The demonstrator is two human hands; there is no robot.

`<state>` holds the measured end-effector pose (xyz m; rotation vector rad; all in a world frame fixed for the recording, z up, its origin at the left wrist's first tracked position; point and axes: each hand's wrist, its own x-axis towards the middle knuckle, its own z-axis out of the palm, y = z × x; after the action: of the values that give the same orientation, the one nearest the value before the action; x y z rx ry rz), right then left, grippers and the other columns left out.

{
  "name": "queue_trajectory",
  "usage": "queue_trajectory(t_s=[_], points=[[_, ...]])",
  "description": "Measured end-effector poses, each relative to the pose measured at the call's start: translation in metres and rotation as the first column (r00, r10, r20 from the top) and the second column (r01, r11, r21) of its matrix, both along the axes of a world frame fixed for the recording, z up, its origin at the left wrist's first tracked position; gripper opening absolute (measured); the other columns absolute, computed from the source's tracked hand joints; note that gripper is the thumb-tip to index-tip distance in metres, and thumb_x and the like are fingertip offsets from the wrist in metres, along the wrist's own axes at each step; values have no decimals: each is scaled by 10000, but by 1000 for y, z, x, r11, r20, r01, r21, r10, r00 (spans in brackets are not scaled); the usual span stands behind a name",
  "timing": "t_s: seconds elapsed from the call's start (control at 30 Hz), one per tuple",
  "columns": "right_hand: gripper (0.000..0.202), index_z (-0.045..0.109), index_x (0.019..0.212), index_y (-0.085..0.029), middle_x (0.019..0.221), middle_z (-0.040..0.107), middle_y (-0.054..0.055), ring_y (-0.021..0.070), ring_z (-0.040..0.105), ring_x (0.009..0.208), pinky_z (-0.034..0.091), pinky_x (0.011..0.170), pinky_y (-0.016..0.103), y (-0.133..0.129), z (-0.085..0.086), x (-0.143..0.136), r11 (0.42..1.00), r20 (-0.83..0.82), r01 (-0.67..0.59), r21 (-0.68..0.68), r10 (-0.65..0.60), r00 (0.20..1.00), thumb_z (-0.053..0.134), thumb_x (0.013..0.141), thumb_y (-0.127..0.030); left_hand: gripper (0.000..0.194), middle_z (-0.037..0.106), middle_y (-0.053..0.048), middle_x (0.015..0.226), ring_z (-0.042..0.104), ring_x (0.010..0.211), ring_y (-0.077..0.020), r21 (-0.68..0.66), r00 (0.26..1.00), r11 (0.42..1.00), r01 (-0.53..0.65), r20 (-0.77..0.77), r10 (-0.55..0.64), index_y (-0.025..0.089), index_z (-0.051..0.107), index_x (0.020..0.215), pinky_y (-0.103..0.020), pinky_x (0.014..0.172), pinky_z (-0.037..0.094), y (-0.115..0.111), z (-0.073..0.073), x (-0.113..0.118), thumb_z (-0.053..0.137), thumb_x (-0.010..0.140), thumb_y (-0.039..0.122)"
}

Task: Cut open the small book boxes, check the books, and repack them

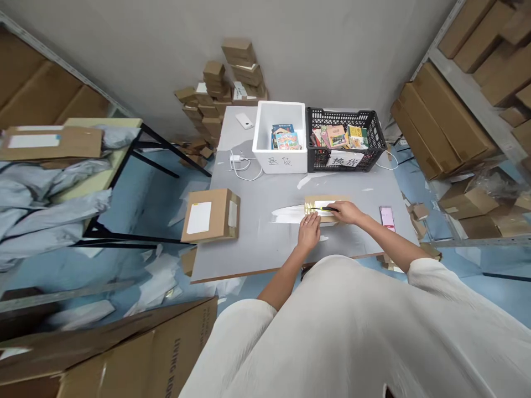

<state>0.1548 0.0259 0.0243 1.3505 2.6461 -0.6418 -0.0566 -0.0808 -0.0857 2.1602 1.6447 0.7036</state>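
A small cardboard box (312, 200) with a white label and shiny tape lies on the grey table (265, 243) in front of me. My right hand (346, 211) is closed round a yellow and black utility knife (329, 209), its front end over the top of the box. At the box's near left corner my left hand (309, 232) rests, fingers stretched out against the cardboard. Whether the blade touches the tape is too small to tell.
Behind the box stand a white foam bin (280, 162) and a black crate (346, 160), both holding books. A larger carton (211, 215) sits at the table's left edge, a pink-screened phone (387, 219) at the right. Wrapped parcels (53, 210) cover a side table.
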Motion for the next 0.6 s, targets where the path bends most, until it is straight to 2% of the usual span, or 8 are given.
queue_trajectory(t_s=[0.13,0.27,0.43,0.6], points=[[437,676,1509,-252,1361,767,107,275,710,1249,507,985,323,1,9,-21,998,137,-50,37,44,990,518,1102,-277,530,584,-90,1657,513,1568,-260,2,999,1000,21,-33,-21,238,618,1505,-525,1346,359,1,-2,-4,501,997,141],[441,675,1508,-268,1343,766,103,276,706,1231,493,948,316,1,12,-29,998,213,-52,38,43,976,497,1105,-282,525,581,-81,1660,508,1570,-260,-12,999,999,29,-39,-30,236,616,1501,-520,1336,369,3,0,-6,497,999,136],[466,646,1542,-265,1358,755,106,270,697,1232,481,934,313,2,13,-35,997,250,-62,35,51,967,475,1109,-282,536,574,-74,1668,508,1567,-255,-30,999,999,40,-32,-41,230,621,1495,-510,1337,362,3,2,-8,499,985,113],[436,675,1491,-240,1306,759,123,264,702,1188,453,918,309,4,20,-43,995,279,-90,44,74,957,454,1116,-259,550,578,-83,1664,503,1571,-251,-36,999,999,41,-29,-42,229,620,1498,-511,1341,355,4,2,-7,504,975,104]])
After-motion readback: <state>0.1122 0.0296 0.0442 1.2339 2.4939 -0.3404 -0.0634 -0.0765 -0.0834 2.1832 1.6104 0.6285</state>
